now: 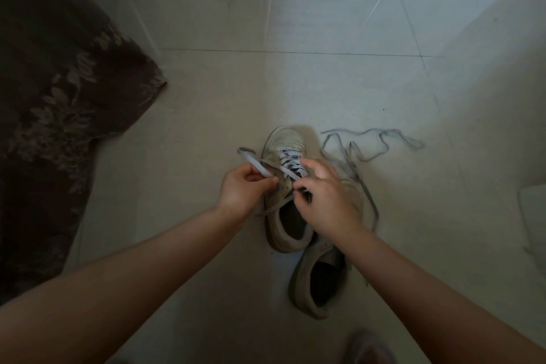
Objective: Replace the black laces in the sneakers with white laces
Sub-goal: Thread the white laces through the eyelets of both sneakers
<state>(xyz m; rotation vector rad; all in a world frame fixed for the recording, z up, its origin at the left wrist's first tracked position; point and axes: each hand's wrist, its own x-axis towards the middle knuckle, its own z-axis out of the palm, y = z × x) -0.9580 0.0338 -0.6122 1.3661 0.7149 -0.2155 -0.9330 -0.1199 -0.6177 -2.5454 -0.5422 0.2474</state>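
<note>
I am lacing the sneaker (pixel 283 186) that sits on the tiled floor (pixel 325 83) at the centre of the frame, toe pointing to the top. A white lace (pixel 291 156) already crosses its upper eyelets in several rows. My left hand (pixel 245 189) is closed around one free end of this lace, which loops up and out toward the left of the shoe. My right hand (pixel 322 198) is over the tongue area, thumb and forefinger pinching the other strand close to an eyelet, the remaining fingers loosely spread above.

The second sneaker (pixel 319 278) lies just below and to the right, its opening facing up and its front hidden under my right wrist. A loose lace (pixel 369 142) trails in curls across the floor right of the shoes; in this dim light I cannot tell its colour for certain. A dark leaf-patterned cloth (pixel 59 97) fills the left side of the frame.
</note>
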